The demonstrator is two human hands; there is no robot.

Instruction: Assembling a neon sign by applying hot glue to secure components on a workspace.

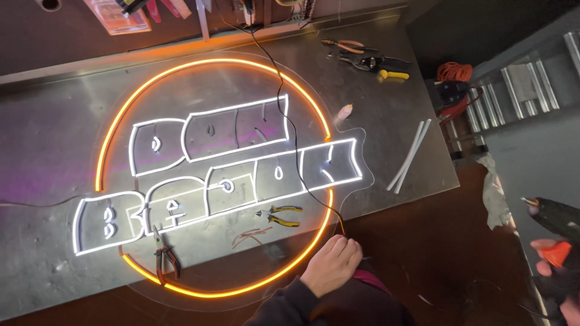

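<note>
Hands first: the left hand, low centre of the frame, is curled with its fingertips pinching the thin black wire near the sign's lower right rim; the right hand, at the far right edge, is clenched round a glue gun with an orange trigger, held well away from the sign

That wire looks light and limp, best taken near its end as it is; it runs from the fingers up across the lit sign to the top of the frame. Its clear backing looks stiff but breakable, so take it by the rim

Pliers lie on it at lower left, yellow cutters near its centre. White tubes lie on the surface at right, more pliers at upper right
</note>
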